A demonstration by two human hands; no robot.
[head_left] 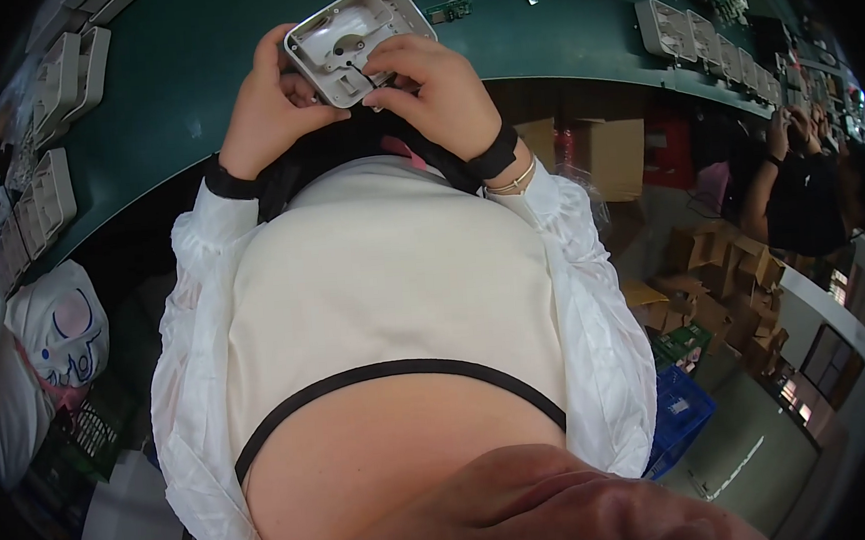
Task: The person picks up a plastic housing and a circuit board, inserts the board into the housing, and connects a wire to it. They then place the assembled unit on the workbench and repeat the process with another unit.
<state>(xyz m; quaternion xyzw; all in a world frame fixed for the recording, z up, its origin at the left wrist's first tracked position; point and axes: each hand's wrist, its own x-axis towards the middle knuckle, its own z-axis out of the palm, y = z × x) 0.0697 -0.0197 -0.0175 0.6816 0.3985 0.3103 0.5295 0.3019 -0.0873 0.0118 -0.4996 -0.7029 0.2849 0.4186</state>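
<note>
A white plastic housing, a shallow box with rounded corners and its inside facing up, is held tilted above the near edge of the green bench. My left hand is closed on its left side, thumb along the near edge. Inside it are moulded ribs, a round dark opening and a thin black wire. My right hand reaches over the right near corner, thumb and fingers pinched on the wire there. Its fingertips partly hide the wire's end.
Green circuit boards lie at the bench's far side. White housings stand in rows at the left and right. People work on both sides. Cardboard boxes and a blue crate are below the bench to the right.
</note>
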